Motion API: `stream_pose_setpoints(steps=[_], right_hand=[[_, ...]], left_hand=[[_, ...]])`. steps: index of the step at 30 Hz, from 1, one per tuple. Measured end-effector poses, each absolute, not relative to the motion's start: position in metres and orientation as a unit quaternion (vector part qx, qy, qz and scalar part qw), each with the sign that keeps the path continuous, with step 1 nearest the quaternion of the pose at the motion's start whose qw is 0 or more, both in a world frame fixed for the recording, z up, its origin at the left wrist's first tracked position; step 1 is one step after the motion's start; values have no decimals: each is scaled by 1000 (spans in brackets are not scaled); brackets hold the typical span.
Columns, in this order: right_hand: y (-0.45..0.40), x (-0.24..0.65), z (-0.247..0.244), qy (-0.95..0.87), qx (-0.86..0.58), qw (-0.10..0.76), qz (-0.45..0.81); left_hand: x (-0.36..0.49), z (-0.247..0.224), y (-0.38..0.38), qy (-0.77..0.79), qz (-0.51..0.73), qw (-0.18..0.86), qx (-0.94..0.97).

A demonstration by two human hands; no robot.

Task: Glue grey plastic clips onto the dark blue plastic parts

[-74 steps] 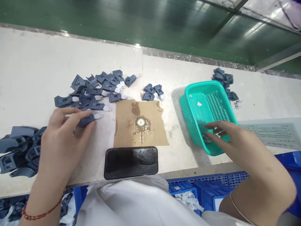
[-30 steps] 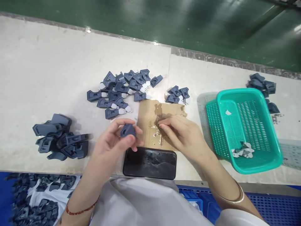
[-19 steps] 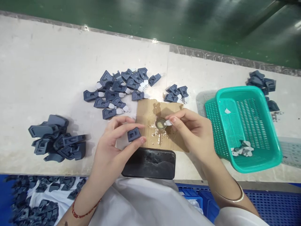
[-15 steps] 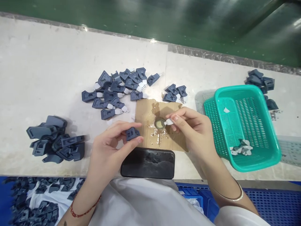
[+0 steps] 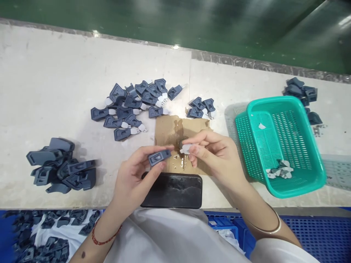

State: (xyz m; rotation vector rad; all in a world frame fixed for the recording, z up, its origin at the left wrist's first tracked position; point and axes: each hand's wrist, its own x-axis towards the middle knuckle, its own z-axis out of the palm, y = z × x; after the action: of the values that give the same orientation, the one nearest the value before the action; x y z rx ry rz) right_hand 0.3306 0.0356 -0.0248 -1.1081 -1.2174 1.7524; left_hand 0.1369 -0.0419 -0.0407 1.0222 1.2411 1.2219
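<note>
Between thumb and fingers, my left hand (image 5: 139,168) pinches a dark blue-grey plastic part (image 5: 159,157), its recessed side facing up. Just to the right, my right hand (image 5: 214,155) grips a small white piece (image 5: 187,148) by its end. The two pieces are apart. Beneath the white piece lies a brown cardboard sheet (image 5: 167,135) with wet splashes; a small round cap (image 5: 181,141) on it is mostly hidden by my right fingers. A black phone (image 5: 172,191) lies at the near edge of the cardboard.
Behind my hands lie dark parts with white tips (image 5: 126,111) and a smaller group (image 5: 196,112). A pile of dark parts (image 5: 61,166) sits left. On the right, a green basket (image 5: 244,142) holds white pieces (image 5: 281,171), with more dark parts (image 5: 308,93) behind it. Blue crates (image 5: 315,237) stand below.
My right hand has brought the white piece leftward from the cap, closer to the dark part. My left hand has turned the dark part and moved slightly right.
</note>
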Motion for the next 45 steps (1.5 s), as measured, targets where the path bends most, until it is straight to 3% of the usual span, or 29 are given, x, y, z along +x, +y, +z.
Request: stream_pose_setpoints(steps=[5,10,24,32,45], right_hand=[[30,322,-24,-488,-419,357,677],[28,319,-26,-513,-428,353,655],[24,316,-27,-581,-425,343,603],[26,318,-30,-564,-433,332,620],[28,325,-26,-573,-402,280,657]], left_hand=[[140,-50,-48,532,509,418,532],[142,-54,-49,539,496,372,570],[142,-55,-51,555,465,324,609],[141,-51,-45,572,443,380,576],[138,-58,-48,551,473,342,595]])
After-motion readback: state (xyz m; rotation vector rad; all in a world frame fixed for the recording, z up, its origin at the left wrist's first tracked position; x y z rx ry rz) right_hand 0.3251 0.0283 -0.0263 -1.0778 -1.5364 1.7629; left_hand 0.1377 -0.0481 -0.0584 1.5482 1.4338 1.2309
